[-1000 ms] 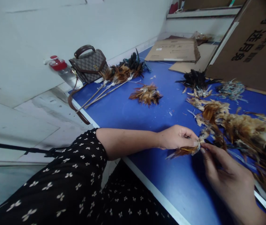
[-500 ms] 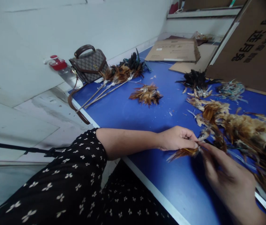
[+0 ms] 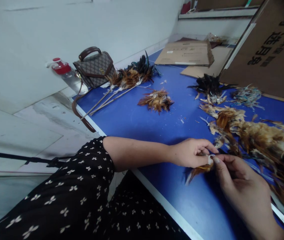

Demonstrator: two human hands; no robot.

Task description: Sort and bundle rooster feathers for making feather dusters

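Note:
My left hand (image 3: 190, 152) is closed on a small bunch of brown feathers (image 3: 199, 171), whose tips stick out below the palm toward the left. Around the bunch's bound end, at the fingertips, shows a narrow white strip (image 3: 210, 159). Thumb and forefinger of my right hand (image 3: 244, 185) pinch that strip, close against the left fingertips. Just beyond both hands lies a large heap of tan and brown feathers (image 3: 259, 136). Part of the held bunch is hidden behind the left fingers.
A brown feather cluster (image 3: 156, 100) lies mid-table. Several feather-topped sticks (image 3: 109, 101) rest near a patterned handbag (image 3: 95, 70) and a red-lidded bottle (image 3: 68, 75). Black feathers (image 3: 209, 86) and bluish-grey feathers (image 3: 247, 96) lie before a large cardboard box (image 3: 264, 56). Flat cardboard (image 3: 184, 53) is at the back.
Both hands have shifted slightly, and the feather bunch has turned, its tips now pointing lower. The white strip shows more plainly between the fingertips.

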